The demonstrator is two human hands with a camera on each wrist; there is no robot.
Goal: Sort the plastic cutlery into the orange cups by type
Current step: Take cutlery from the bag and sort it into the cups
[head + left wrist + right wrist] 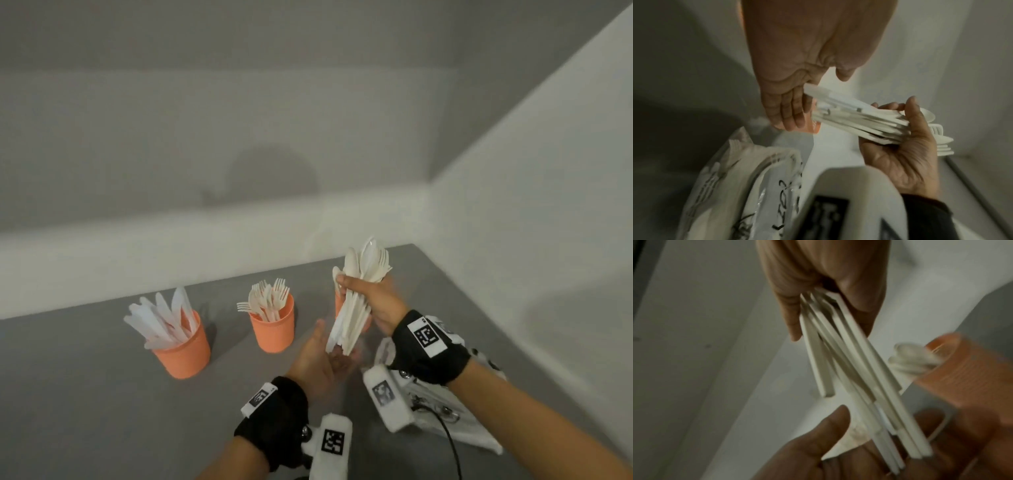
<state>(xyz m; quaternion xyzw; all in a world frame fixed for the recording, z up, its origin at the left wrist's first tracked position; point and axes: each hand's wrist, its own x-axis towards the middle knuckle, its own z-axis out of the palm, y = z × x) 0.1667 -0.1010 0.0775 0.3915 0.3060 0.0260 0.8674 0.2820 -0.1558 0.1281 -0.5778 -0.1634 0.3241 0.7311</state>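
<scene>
My right hand [371, 299] grips a bundle of white plastic cutlery [354, 301] around its middle, spoon bowls and fork tines pointing up. My left hand [318, 354] is held flat beneath it, palm against the handle ends. In the left wrist view the straight fingers [786, 112] touch the bundle [857, 120]. The left orange cup [183, 353] holds knives, and the middle cup [274, 330] holds forks. The third cup [339, 305] is mostly hidden behind the bundle. In the right wrist view this cup [966, 369] shows spoon bowls [910, 360].
A white printed plastic bag [448, 425] lies on the grey table [85, 394] under my right wrist, also visible as the bag [731, 186] in the left wrist view. White walls close the table at the back and right.
</scene>
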